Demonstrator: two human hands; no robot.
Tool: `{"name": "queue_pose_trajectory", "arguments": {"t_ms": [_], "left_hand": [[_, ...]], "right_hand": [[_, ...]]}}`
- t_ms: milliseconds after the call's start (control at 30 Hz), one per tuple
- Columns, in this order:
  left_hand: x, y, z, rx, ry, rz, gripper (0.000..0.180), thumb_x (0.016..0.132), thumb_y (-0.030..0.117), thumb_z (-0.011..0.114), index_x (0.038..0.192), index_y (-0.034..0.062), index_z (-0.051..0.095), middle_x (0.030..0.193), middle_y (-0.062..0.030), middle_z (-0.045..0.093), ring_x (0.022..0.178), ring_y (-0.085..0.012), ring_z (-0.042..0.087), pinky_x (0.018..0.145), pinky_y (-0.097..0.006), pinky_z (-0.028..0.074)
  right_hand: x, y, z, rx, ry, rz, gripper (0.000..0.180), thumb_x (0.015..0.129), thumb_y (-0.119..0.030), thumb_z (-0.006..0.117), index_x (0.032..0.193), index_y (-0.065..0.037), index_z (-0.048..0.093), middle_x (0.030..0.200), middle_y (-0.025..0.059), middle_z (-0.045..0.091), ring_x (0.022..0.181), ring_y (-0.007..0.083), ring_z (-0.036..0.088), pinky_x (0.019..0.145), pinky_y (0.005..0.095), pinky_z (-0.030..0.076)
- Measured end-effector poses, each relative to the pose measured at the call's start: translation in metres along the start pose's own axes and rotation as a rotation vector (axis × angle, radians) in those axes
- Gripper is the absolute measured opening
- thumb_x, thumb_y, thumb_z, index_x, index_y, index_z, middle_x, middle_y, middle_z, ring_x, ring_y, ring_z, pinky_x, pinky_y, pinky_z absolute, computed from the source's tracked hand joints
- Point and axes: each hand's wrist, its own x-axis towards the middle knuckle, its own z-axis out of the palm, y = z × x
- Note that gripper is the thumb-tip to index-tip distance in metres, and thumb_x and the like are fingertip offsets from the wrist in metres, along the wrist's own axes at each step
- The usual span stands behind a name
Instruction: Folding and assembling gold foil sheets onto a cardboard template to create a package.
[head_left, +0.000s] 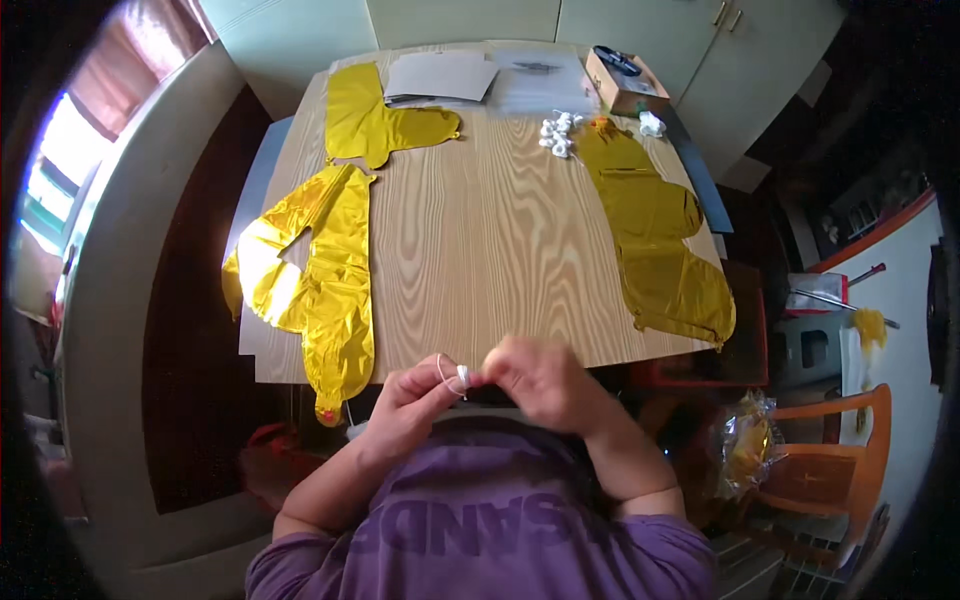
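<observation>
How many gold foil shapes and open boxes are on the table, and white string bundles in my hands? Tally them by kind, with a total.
Gold foil shapes: 3
Open box: 1
Held white string bundle: 1
Total: 5

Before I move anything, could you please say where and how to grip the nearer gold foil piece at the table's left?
I'd pinch the gold foil piece at its near end, coming from the front: that narrow end seems to overhang the front edge of the table, leaving room above and beneath, while the rest lies mostly flat.
</observation>
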Motion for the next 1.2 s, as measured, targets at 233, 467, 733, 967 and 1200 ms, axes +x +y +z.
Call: {"name": "queue_pose_trajectory", "arguments": {"t_ms": [233,467,733,967,1200], "left_hand": [[0.002,0.002,0.001,-0.164,-0.019,-0.071,0.018,0.099,0.014,0.058,0.103,0.0002,0.070,0.093,0.0010,0.064,0.086,-0.0038,0.055,0.078,-0.021,0.043],[0.000,0.007,0.003,-0.079,-0.214,-0.239,0.019,0.096,0.017,0.063,0.098,-0.0004,0.071,0.091,0.0010,0.065,0.086,-0.0060,0.058,0.079,-0.023,0.045],[-0.005,0.008,-0.006,-0.192,-0.224,-0.333,0.025,0.099,0.021,0.060,0.107,0.0000,0.070,0.095,0.0020,0.064,0.090,-0.0048,0.056,0.082,-0.021,0.043],[-0.002,0.002,-0.013,-0.256,-0.195,-0.273,0.019,0.096,0.013,0.060,0.101,-0.0018,0.070,0.095,-0.0019,0.064,0.090,-0.0096,0.058,0.083,-0.023,0.044],[-0.001,-0.006,-0.006,-0.459,-0.104,-0.277,0.022,0.099,0.017,0.059,0.107,-0.0008,0.067,0.093,0.0033,0.062,0.087,-0.0053,0.055,0.081,-0.020,0.042]], "right_hand": [[0.000,-0.006,-0.017,0.053,-0.054,0.055,0.044,0.087,-0.014,0.071,0.127,-0.004,0.056,0.107,0.0104,0.059,0.084,0.0167,0.060,0.075,0.0303,0.051],[0.020,0.015,-0.014,0.644,-0.406,0.390,0.039,0.085,-0.011,0.072,0.122,-0.001,0.062,0.110,0.0083,0.060,0.088,0.0131,0.061,0.079,0.0292,0.050],[0.024,0.020,-0.010,0.391,-0.382,0.177,0.009,0.092,-0.010,0.066,0.094,-0.001,0.065,0.079,0.0004,0.061,0.070,0.0091,0.058,0.064,0.0237,0.047],[0.001,0.033,-0.003,0.469,-0.208,0.408,0.011,0.095,-0.014,0.064,0.092,-0.004,0.061,0.079,-0.0031,0.056,0.068,0.0037,0.052,0.061,0.0196,0.043],[-0.023,0.023,0.036,0.460,-0.084,0.267,0.004,0.093,-0.006,0.064,0.095,-0.004,0.061,0.083,0.0002,0.060,0.073,0.0076,0.057,0.064,0.0238,0.046]]}}
